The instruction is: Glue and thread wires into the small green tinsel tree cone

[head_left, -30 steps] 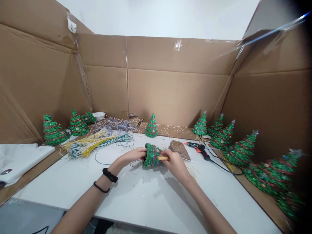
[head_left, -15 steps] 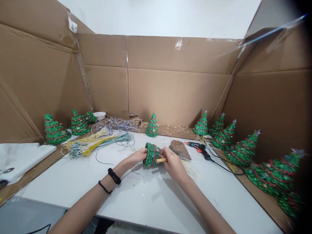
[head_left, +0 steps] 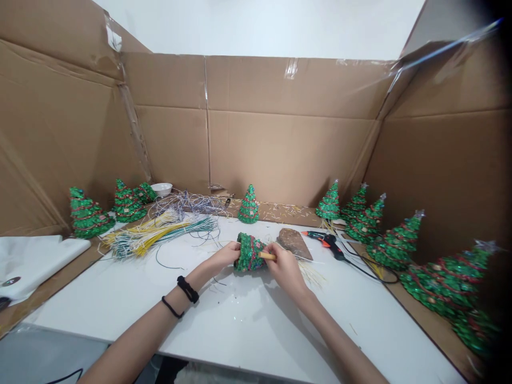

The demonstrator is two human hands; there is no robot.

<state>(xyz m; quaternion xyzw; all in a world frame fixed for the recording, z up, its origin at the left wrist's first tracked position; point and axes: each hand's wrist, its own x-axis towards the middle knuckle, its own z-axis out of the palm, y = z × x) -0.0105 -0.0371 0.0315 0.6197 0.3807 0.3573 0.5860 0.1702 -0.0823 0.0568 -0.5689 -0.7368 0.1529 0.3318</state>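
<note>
Lying on its side above the white table, a small green tinsel Christmas tree (head_left: pixel 248 253) with dark red garland is gripped at its left end by my left hand (head_left: pixel 226 255). My right hand (head_left: pixel 282 262) is closed around a short tan wooden stick (head_left: pixel 267 256), whose end points left against the tree's side. The right fingertips hide the tree's right end. Just beyond that hand lies a brown slab (head_left: pixel 295 243) with pale strands (head_left: pixel 314 273) sticking out from under it.
A glue gun (head_left: pixel 326 240) with a black cord lies to the right. Bundles of yellow, white and green wires (head_left: pixel 160 233) spread at the left. Finished-looking trees (head_left: pixel 394 242) line the right edge; another tree (head_left: pixel 248 205) stands at the back. Cardboard walls (head_left: pixel 288 154) enclose the table.
The wooden stick has tilted and risen slightly against the tree, and the tree has turned a little in my hands. The whole view has shifted slightly.
</note>
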